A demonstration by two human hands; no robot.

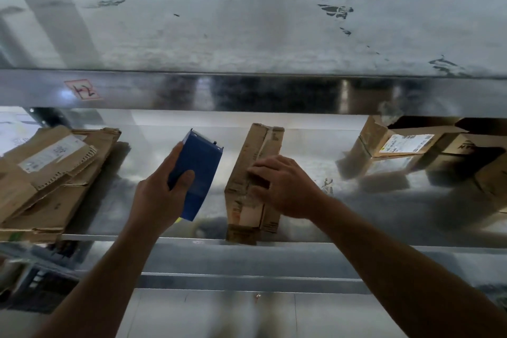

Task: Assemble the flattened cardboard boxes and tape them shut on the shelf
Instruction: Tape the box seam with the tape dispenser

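Forearms are angling up from the bottom corners toward a shiny metal shelf (315, 151), and both hands are busy over it. The left hand (157, 197) is gripping a blue tape dispenser (197, 173), thumb lying across its face and fingers wrapping round the far side, with the dispenser tilting up and away from the wrist, clear of the shelf surface. Just beside it, the right hand (285, 189) is sitting on top of a narrow cardboard box (248, 170), bent fingers curling over the upper face and holding it in place. That box is standing assembled on the shelf between the two hands, running front to back, its near end poking over the front lip. Out to the left, a pile of flattened cardboard (52, 178) is lying in loose layers, a white label showing on the top sheet. Over on the right, well apart from the hands, brown boxes (397, 143) are crowding together, one wearing a white shipping label. Farther up, a steel beam (247, 90) is crossing the whole view, carrying a red-bordered sticker (82, 90) at its left end, and beyond that the scuffed upper shelf (247, 30) is filling the top of the view.
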